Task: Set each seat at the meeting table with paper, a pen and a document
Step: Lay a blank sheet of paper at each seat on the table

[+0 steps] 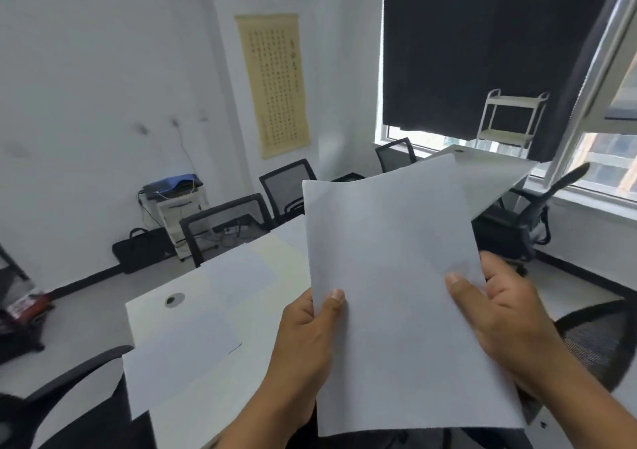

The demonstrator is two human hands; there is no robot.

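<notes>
A white meeting table (193, 314) runs away from you toward the window (603, 159), with mesh office chairs (224, 224) along its left side and another chair (527, 214) at the far right. In the head view, your left hand (303, 341) and right hand (510, 314) both pinch a stack of white paper (396, 293), held up over the table's near end, thumbs on top. Several sheets (179, 355) already lie on the tabletop at the left seats; one overhangs the near edge. No pens show. You seem to be in the paper-laying step. Next, peel one sheet off and lay it flat at an unserved seat, square to the table edge. The far right half looks open; mind the cable grommet (174, 299).
</notes>
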